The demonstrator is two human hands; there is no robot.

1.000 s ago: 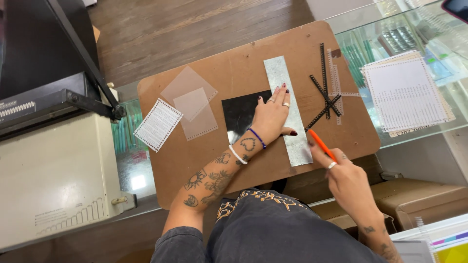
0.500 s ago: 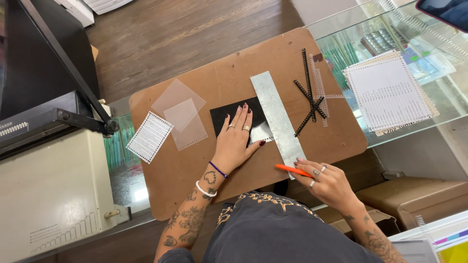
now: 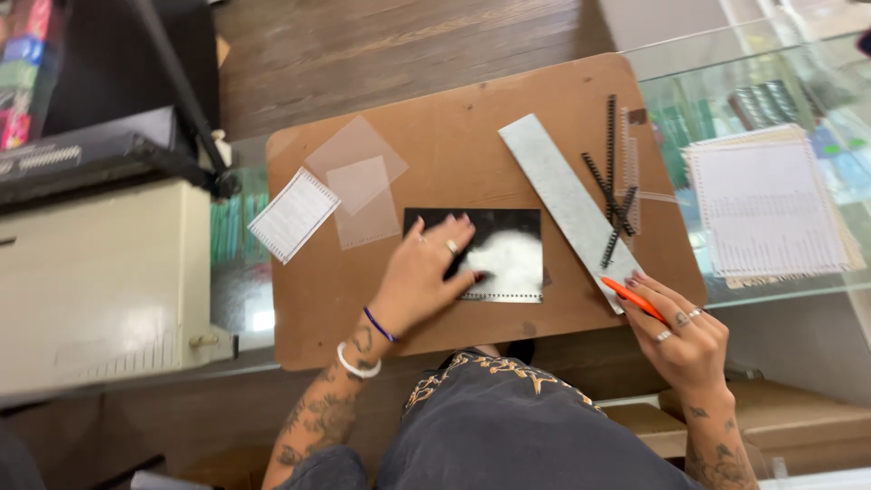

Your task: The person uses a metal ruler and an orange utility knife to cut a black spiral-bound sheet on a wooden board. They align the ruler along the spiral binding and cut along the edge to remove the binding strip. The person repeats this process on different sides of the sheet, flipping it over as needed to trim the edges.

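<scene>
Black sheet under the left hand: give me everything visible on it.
The black rectangular sheet lies flat, long side across, on the brown board. It looks glossy, with a white glare patch at right. A row of small punched holes runs along its near edge. The left hand presses on its left part; the grey metal ruler lies just right, whether touching is unclear.

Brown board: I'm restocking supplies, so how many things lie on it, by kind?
Black punched sheet: 1
Clear sheets: 2
White punched card: 1
Grey ruler: 1
Black binding combs: 3
Total: 8
</scene>
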